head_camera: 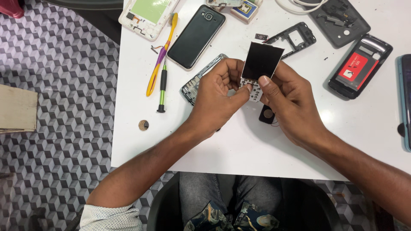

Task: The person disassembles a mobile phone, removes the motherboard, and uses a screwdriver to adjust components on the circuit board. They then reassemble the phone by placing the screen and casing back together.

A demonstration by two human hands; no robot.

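A: hands status?
B: left hand [218, 92] and right hand [287, 100] both pinched closed on phone board [258, 68], dark screen up.
A: location?
B: held just above white worktop [239, 145], screwdriver [163, 83] lies left.

black phone [196, 36], screwdriver [162, 85], toothbrush [160, 53], white table [239, 145].

Bare forearms, a white patterned sleeve [110, 216] rolled at the left elbow, grey trousers [205, 188].

Phone board [258, 68] (dark screen) between fingers [244, 90]
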